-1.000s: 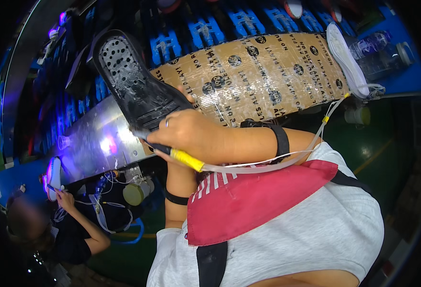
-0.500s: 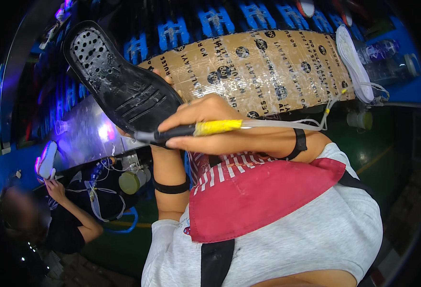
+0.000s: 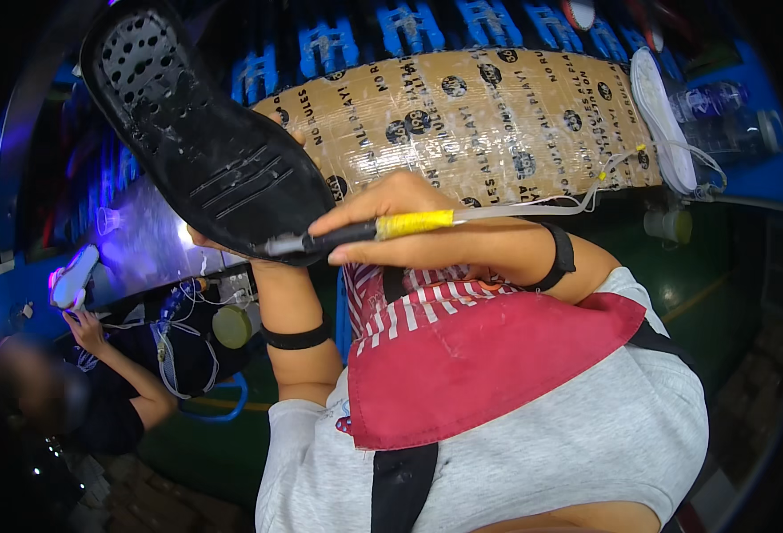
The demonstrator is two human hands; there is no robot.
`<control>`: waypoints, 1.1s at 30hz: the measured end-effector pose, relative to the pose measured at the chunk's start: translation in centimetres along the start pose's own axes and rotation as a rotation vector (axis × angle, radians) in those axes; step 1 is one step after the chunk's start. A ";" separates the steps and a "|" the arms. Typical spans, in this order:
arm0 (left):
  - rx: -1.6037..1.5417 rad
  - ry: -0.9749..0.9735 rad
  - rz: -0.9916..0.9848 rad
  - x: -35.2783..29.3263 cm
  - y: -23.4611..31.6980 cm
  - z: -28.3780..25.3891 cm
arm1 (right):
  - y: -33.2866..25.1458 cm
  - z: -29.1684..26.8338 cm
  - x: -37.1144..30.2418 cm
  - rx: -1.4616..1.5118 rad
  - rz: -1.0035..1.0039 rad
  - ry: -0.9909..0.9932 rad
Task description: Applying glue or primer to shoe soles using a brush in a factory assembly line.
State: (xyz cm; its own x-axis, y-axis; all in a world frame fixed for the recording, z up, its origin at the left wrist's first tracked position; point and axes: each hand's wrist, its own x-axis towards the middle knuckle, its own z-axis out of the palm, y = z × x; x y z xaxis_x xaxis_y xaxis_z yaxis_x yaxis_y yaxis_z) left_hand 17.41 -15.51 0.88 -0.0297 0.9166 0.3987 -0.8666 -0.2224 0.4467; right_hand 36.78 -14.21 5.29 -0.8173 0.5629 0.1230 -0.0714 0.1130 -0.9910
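Observation:
A large black shoe sole (image 3: pixel 223 164) is tilted up at the left, its perforated heel away from me and its toe close by. My left hand (image 3: pixel 215 243) is closed around it from behind; only some fingers show at its edges, the rest hidden. My right hand (image 3: pixel 399 202) pinches a brush (image 3: pixel 416 222) with a black and yellow handle. Its pale bristle tip touches the toe end of the sole, close to the rim. From the handle's back end a clear tube (image 3: pixel 534 209) runs right.
Cardboard (image 3: pixel 445 124) with printed marks covers the bench ahead, before blue racks (image 3: pixel 409 28). A white shoe sole (image 3: pixel 661 120) and plastic bottles (image 3: pixel 716 102) stand right. At lower left a co-worker's hand (image 3: pixel 87 331) holds a light-coloured shoe (image 3: pixel 76 277). A round container (image 3: pixel 231 327) hangs nearby.
The sole has shifted up and left with my left hand. My right hand has moved slightly right and up, the brush tip now on the face of the toe end.

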 end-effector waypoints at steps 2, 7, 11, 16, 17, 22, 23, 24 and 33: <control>0.026 -0.007 -0.050 -0.2 0.2 -0.1 | -0.2 0.3 -0.3 -0.026 -0.043 -0.075; 0.123 -0.050 -0.202 -0.4 1.4 -0.7 | -1.4 -1.0 -0.4 -0.017 0.070 -0.143; 0.186 -0.167 -0.324 0.1 2.8 -1.9 | 0.7 -0.2 -0.5 -0.138 -0.033 -0.097; 0.252 0.474 -0.114 -0.9 1.1 0.8 | -1.2 -1.2 -0.7 -0.065 -0.019 -0.267; 0.186 0.098 -0.199 0.2 0.9 2.1 | -1.4 -1.3 -0.9 -0.025 -0.011 -0.244; 0.080 -0.088 -0.290 -0.2 1.7 0.8 | 0.0 -0.8 -0.8 -0.233 -0.286 -0.192; 0.069 -0.022 -0.289 -0.7 2.1 0.2 | -0.7 -1.0 -0.8 -0.293 -0.292 -0.284; 0.057 0.044 -0.288 -1.2 2.4 -0.2 | -1.1 -1.2 -0.9 -0.353 -0.299 -0.377; 0.119 0.579 -0.602 -0.3 1.6 6.1 | 1.2 0.1 -1.4 -0.575 -0.515 -0.193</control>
State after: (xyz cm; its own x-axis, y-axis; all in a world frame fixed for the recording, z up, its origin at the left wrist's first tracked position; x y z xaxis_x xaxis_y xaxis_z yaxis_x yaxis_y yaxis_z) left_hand 19.07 -18.14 6.40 0.1417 0.9081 -0.3941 -0.7589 0.3553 0.5458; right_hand 37.74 -14.97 3.94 -0.8500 0.1791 0.4955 -0.2039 0.7554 -0.6228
